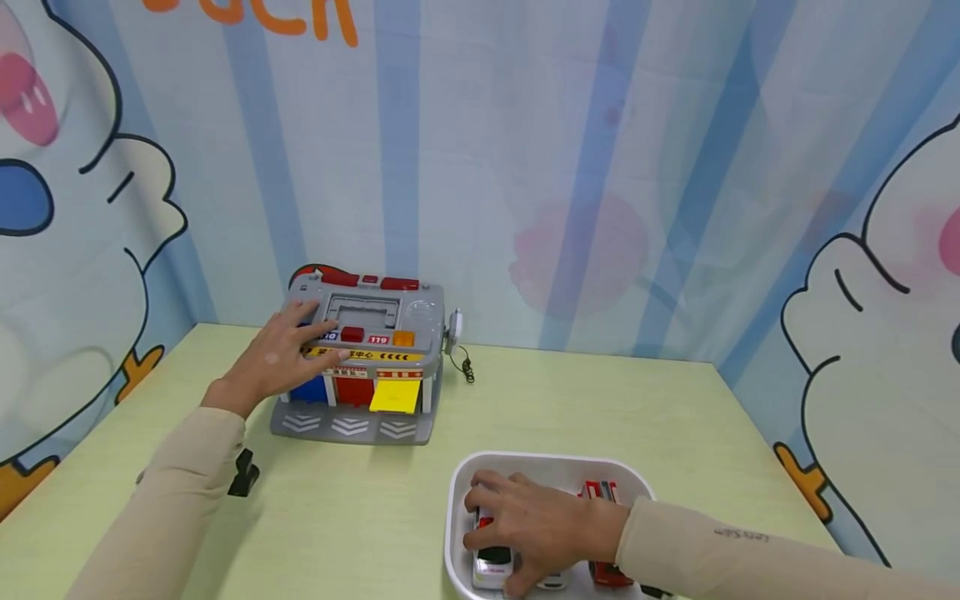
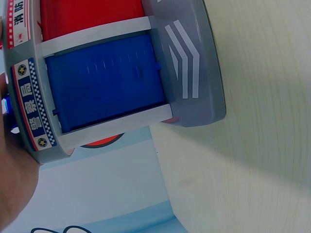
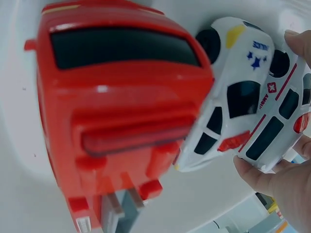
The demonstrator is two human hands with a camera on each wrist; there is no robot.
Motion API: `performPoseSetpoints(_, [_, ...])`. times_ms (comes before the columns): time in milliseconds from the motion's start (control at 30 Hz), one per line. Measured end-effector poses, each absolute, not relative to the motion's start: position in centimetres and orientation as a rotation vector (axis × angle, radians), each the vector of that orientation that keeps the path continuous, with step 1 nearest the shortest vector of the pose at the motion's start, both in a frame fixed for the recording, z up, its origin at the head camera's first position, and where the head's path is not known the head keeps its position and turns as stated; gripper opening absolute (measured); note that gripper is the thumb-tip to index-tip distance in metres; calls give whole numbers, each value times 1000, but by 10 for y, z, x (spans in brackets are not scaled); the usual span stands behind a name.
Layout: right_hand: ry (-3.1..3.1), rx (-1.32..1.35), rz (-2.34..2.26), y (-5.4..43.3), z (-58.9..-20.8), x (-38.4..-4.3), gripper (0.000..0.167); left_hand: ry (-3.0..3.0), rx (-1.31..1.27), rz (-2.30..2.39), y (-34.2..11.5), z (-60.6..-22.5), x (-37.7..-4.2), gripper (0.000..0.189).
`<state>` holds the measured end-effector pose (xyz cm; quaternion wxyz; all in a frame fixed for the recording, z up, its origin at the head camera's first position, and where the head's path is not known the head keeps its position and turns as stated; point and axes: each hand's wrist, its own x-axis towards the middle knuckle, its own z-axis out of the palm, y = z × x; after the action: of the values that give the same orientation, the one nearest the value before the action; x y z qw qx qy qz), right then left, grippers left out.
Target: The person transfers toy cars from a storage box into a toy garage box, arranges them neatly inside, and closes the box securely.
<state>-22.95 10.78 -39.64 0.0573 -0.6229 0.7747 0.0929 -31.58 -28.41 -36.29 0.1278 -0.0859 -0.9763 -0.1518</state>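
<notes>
My left hand (image 1: 279,360) lies on the left front of a grey toy rescue station (image 1: 427,318), fingers spread over its top. The station has a blue door (image 2: 107,82) and a red door (image 2: 92,17), both down, while a yellow door (image 1: 395,397) sticks out. Inside a white bin (image 1: 540,458), my right hand (image 1: 536,523) holds a toy ambulance (image 3: 268,121) between thumb and fingers. Beside the ambulance sits a white toy police car (image 3: 248,56), mostly covered by the hand in the head view. A red toy fire truck (image 3: 121,97) is next to that car.
The station stands at the back left of the pale table (image 1: 600,408), a white part (image 1: 455,325) with a dark coiled cord (image 1: 467,367) at its right side. A striped, cartoon-printed curtain (image 1: 480,167) closes off the back and sides.
</notes>
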Motion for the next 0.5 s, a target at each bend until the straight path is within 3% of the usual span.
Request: performPoseSetpoints(500, [2406, -1804, 154, 115, -366, -226, 45, -2839, -250, -437, -283, -363, -315, 72])
